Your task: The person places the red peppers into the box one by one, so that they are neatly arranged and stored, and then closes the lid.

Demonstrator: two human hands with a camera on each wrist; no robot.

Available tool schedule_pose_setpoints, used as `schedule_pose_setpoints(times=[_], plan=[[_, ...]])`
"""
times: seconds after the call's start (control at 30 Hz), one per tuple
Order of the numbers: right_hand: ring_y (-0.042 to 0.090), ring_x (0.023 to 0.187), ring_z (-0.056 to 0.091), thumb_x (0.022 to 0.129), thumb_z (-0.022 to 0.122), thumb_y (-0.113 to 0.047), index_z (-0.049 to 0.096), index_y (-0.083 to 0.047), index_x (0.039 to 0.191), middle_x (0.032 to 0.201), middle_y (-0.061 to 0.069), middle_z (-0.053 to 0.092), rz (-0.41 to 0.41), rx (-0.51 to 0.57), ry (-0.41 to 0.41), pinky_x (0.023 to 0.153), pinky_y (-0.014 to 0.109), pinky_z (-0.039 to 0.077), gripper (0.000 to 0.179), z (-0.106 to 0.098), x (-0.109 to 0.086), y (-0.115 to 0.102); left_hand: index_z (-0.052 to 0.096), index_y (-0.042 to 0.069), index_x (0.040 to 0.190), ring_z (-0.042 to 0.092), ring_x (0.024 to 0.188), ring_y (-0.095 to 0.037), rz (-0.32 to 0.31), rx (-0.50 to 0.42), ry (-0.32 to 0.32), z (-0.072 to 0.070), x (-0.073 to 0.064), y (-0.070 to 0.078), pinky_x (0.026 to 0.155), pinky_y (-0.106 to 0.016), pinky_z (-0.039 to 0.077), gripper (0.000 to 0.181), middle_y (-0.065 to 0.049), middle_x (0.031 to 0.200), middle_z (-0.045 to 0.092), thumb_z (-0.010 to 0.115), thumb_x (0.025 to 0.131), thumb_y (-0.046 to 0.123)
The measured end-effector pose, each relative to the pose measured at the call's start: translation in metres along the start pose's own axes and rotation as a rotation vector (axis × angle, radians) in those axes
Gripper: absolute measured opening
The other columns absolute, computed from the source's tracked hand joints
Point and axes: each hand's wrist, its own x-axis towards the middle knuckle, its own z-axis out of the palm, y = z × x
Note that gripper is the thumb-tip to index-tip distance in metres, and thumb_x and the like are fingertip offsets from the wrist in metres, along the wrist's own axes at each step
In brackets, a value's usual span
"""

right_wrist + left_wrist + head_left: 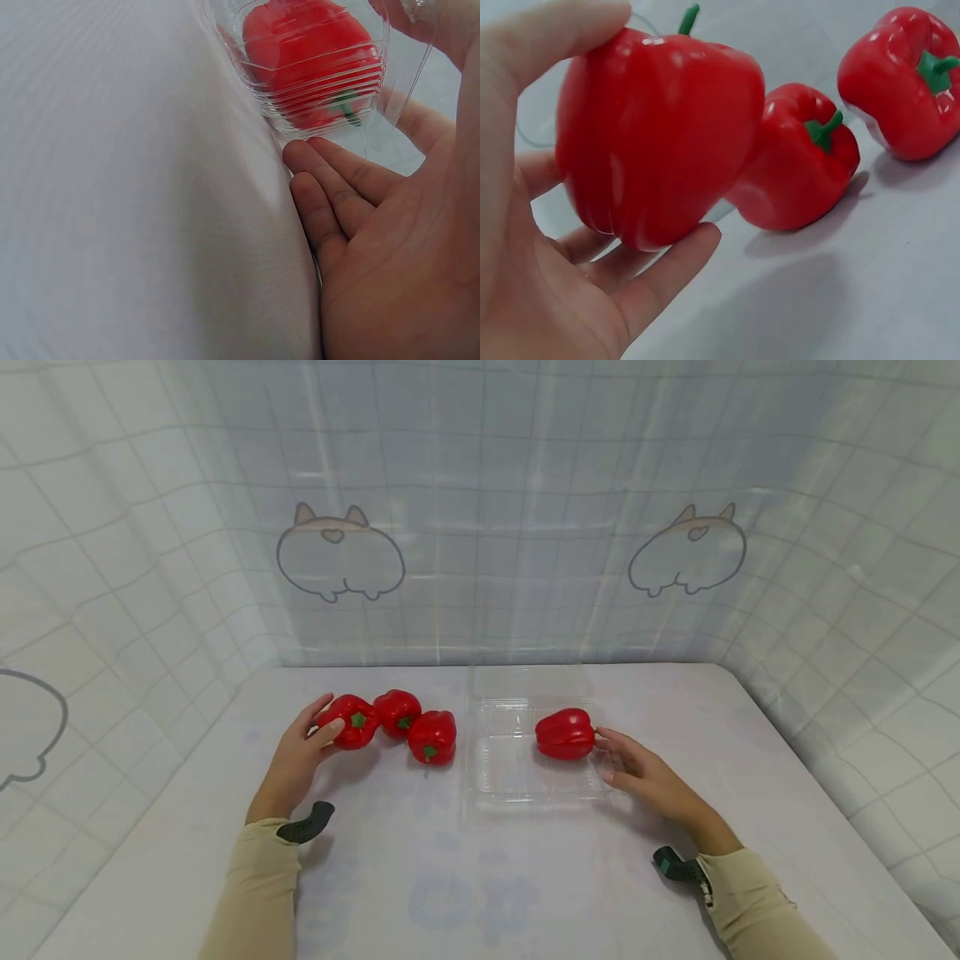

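Note:
My left hand holds a red bell pepper with a green stem, thumb on one side and fingers on the other. Right beside it sit a second red bell pepper and a third pepper. A clear plastic box lies with its lid folded back, and another red bell pepper lies on its side inside. At the box's right edge is my right hand, fingers loosely extended; in the right wrist view, two fingertips lie low against its ridged wall.
The clear lid lies toward the back of the white table. Pale grid-patterned cloth hangs behind and along both sides. A dark curved device sits at each wrist, including one at the left cuff.

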Motion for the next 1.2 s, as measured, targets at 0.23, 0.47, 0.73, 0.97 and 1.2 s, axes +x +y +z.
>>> schedule_pose_setpoints(times=[0.23, 0.47, 0.73, 0.97, 1.2], plan=[[0.036, 0.139, 0.041, 0.095, 0.067, -0.018, 0.033, -0.020, 0.156, 0.152, 0.012, 0.045, -0.006, 0.003, 0.002, 0.108, 0.059, 0.036, 0.069, 0.000, 0.000, 0.000, 0.023, 0.020, 0.159, 0.030, 0.141, -0.033, 0.016, -0.035, 0.000, 0.010, 0.003, 0.003, 0.092, -0.023, 0.051, 0.084, -0.011, 0.157, 0.029, 0.068, 0.093, 0.048], [0.034, 0.138, 0.044, 0.095, 0.068, -0.017, 0.035, -0.018, 0.156, 0.151, 0.012, 0.047, -0.012, -0.015, 0.025, 0.109, 0.051, 0.038, 0.069, 0.001, 0.001, -0.002, 0.025, 0.016, 0.156, 0.031, 0.140, -0.031, 0.065, -0.137, 0.021, 0.020, 0.006, 0.009, 0.092, -0.021, 0.051, 0.080, -0.009, 0.156, 0.030, 0.069, 0.095, 0.040], [0.033, 0.138, 0.044, 0.093, 0.070, -0.015, 0.038, -0.014, 0.155, 0.154, 0.011, 0.043, -0.042, -0.020, 0.046, 0.102, 0.017, 0.037, 0.069, 0.002, 0.001, 0.000, 0.026, 0.013, 0.155, 0.032, 0.140, -0.030, 0.096, -0.148, 0.007, 0.037, 0.006, 0.024, 0.090, -0.019, 0.051, 0.080, -0.009, 0.155, 0.033, 0.071, 0.094, 0.037], [0.033, 0.137, 0.046, 0.093, 0.070, -0.015, 0.037, -0.014, 0.155, 0.155, 0.010, 0.041, -0.044, -0.019, 0.050, 0.102, 0.021, 0.040, 0.069, 0.002, -0.001, -0.003, 0.030, 0.024, 0.157, 0.039, 0.136, -0.032, 0.179, -0.094, -0.058, 0.052, 0.004, 0.034, 0.090, -0.024, 0.053, 0.074, -0.010, 0.153, 0.037, 0.069, 0.096, 0.035], [0.034, 0.136, 0.047, 0.094, 0.069, -0.016, 0.035, -0.016, 0.156, 0.154, 0.011, 0.042, -0.027, 0.000, 0.031, 0.101, 0.035, 0.048, 0.070, 0.002, -0.001, -0.004, 0.032, 0.026, 0.157, 0.042, 0.134, -0.031, 0.193, -0.039, -0.088, 0.059, 0.002, 0.035, 0.091, -0.027, 0.053, 0.072, -0.008, 0.150, 0.040, 0.069, 0.095, 0.035]])
